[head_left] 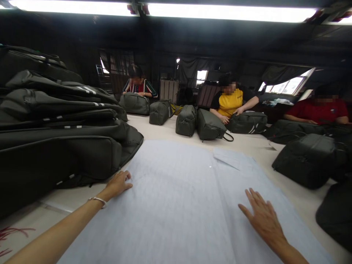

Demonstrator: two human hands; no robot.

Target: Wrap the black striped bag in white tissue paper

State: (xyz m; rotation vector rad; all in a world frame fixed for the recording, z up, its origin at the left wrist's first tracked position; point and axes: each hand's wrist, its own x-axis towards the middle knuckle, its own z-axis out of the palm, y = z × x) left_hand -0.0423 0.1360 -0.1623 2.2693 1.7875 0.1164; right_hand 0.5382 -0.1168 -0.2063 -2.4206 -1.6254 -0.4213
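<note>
One wide pale surface (154,128) carries everything. Across its near half lies a large light-blue sheet of tissue-like paper (178,198), spread flat. To the left, a tall stack of flattened dark bags (55,121) sits against the sheet's edge. Further off, stuffed green-grey duffel bags (187,120) stand in a row, where three seated people handle them. The left hand (118,184), a bracelet (98,200) at its wrist, rests on the sheet's left edge, fingers loosely curled, grasping nothing. The right hand (262,216) lies palm-down on the sheet, fingers spread and released.
</note>
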